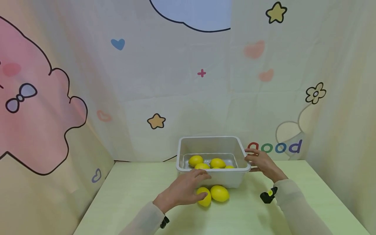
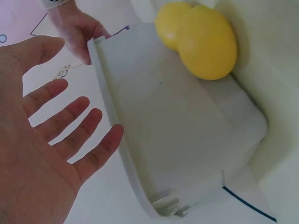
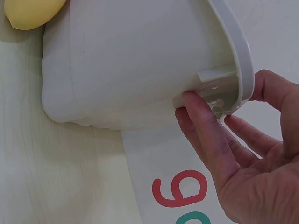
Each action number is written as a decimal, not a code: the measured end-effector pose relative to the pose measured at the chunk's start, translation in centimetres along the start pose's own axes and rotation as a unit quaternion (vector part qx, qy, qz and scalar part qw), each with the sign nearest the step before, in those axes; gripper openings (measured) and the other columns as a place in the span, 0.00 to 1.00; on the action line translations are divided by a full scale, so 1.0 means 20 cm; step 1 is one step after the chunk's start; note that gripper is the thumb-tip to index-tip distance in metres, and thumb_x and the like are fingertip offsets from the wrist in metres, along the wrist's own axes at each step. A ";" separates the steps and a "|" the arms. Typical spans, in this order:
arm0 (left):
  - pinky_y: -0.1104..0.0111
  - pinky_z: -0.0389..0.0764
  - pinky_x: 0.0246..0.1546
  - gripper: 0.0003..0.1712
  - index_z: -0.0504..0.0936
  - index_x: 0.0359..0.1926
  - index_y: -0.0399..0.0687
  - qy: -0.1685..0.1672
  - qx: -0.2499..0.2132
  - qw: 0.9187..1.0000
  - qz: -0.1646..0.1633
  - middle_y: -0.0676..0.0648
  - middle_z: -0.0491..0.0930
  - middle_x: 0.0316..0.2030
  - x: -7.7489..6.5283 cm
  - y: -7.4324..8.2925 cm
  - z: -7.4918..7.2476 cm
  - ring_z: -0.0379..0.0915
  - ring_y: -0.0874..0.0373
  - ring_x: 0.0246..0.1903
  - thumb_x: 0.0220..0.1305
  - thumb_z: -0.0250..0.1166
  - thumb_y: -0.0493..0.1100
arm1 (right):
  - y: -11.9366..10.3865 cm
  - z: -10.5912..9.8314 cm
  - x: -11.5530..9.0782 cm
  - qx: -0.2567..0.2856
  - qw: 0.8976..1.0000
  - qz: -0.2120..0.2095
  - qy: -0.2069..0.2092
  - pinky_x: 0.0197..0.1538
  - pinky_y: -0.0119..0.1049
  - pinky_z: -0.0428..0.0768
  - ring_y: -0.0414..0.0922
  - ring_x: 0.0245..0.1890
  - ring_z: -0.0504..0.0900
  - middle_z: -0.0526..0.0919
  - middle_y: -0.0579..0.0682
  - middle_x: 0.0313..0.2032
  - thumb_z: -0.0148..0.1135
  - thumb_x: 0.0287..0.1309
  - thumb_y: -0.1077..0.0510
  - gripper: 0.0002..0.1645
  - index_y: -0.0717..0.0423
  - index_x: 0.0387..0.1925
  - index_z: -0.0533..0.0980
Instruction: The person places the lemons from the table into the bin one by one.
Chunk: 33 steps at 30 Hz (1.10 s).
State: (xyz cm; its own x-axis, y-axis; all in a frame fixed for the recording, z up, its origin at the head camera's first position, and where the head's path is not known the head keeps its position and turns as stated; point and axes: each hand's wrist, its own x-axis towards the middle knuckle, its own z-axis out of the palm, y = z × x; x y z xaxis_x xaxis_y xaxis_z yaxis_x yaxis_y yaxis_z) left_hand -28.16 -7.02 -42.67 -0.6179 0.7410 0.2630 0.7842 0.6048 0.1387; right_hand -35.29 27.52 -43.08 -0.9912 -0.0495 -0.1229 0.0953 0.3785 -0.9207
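A white plastic bin [image 1: 211, 179] stands at the back of the table with several lemons [image 1: 217, 163] inside. Two more lemons, one [image 1: 219, 193] at the right and one [image 1: 204, 197] partly behind my left thumb, lie on the table before its front wall. My left hand [image 1: 183, 189] hovers at the bin's front left, fingers spread and nothing in them, overlapping the near lemon in the head view. At the bin's right side my right hand [image 1: 262, 163] grips the rim; in the right wrist view its fingers [image 3: 205, 126] lie under the rim's handle recess, thumb at the rim's edge.
The pale green table [image 1: 132, 195] runs back to a hanging printed cloth [image 1: 164, 81], which stands close behind the bin. Another cloth side [image 1: 35, 195] borders the table on the left. Black wrist straps [image 1: 268, 196] sit at both sleeves.
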 end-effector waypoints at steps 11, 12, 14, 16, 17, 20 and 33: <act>0.59 0.77 0.61 0.28 0.74 0.63 0.59 -0.025 0.010 1.000 0.004 0.52 0.73 0.62 -0.05 -0.01 0.15 0.70 0.55 0.62 0.63 0.64 0.56 | 0.01 -0.01 0.01 -0.003 1.000 0.001 -0.005 0.48 0.49 0.86 0.59 0.53 0.81 0.69 0.69 0.64 0.57 0.67 0.54 0.37 0.60 0.72 0.58; 0.59 0.77 0.60 0.27 0.74 0.63 0.59 -0.030 0.010 1.000 0.001 0.53 0.73 0.62 -0.05 -0.01 0.16 0.70 0.56 0.61 0.63 0.64 0.56 | 0.01 -0.01 0.01 -0.004 1.000 0.002 -0.005 0.48 0.48 0.86 0.60 0.54 0.81 0.69 0.69 0.64 0.57 0.67 0.54 0.37 0.59 0.72 0.59; 0.58 0.78 0.59 0.27 0.74 0.63 0.59 -0.038 0.010 0.999 -0.004 0.53 0.74 0.62 -0.05 -0.02 0.17 0.71 0.56 0.61 0.63 0.64 0.56 | 0.00 -0.01 0.01 -0.005 1.000 0.002 -0.007 0.47 0.47 0.86 0.62 0.56 0.80 0.69 0.69 0.64 0.57 0.67 0.55 0.37 0.60 0.72 0.59; 0.58 0.78 0.59 0.28 0.74 0.63 0.60 -0.049 0.013 0.999 -0.007 0.53 0.74 0.63 -0.05 -0.02 0.19 0.71 0.56 0.61 0.63 0.64 0.57 | 0.00 -0.02 0.01 -0.005 1.000 0.001 -0.009 0.47 0.46 0.86 0.62 0.56 0.79 0.69 0.69 0.64 0.57 0.67 0.55 0.37 0.60 0.72 0.58; 0.58 0.78 0.59 0.28 0.74 0.63 0.61 -0.055 0.016 0.998 -0.010 0.53 0.73 0.63 -0.05 -0.02 0.21 0.71 0.55 0.61 0.63 0.64 0.57 | 0.00 -0.02 0.01 -0.004 1.000 0.001 -0.009 0.47 0.46 0.86 0.62 0.57 0.79 0.69 0.69 0.64 0.57 0.67 0.55 0.37 0.60 0.72 0.59; 0.58 0.76 0.61 0.29 0.73 0.64 0.63 -0.073 0.017 0.997 -0.018 0.53 0.73 0.64 -0.04 -0.03 0.24 0.70 0.55 0.62 0.62 0.64 0.58 | 0.00 -0.02 0.01 -0.003 1.000 -0.002 -0.014 0.46 0.46 0.86 0.64 0.58 0.78 0.69 0.69 0.64 0.56 0.67 0.56 0.37 0.61 0.73 0.58; 0.59 0.77 0.60 0.32 0.73 0.65 0.64 -0.096 0.033 0.994 -0.035 0.53 0.71 0.66 -0.01 -0.08 0.37 0.69 0.55 0.64 0.59 0.67 0.57 | 0.00 -0.01 0.01 -0.002 1.000 0.005 -0.008 0.46 0.45 0.86 0.63 0.58 0.78 0.69 0.70 0.64 0.56 0.67 0.56 0.36 0.59 0.72 0.59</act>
State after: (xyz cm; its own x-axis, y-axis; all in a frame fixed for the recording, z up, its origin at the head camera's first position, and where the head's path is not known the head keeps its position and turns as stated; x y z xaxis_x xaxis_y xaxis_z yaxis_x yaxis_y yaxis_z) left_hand -29.83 -5.97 -50.00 -0.6753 0.7344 0.0674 0.7373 0.6702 0.0850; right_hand -35.44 27.68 -42.93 -0.9886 -0.0595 -0.1385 0.1056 0.3823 -0.9180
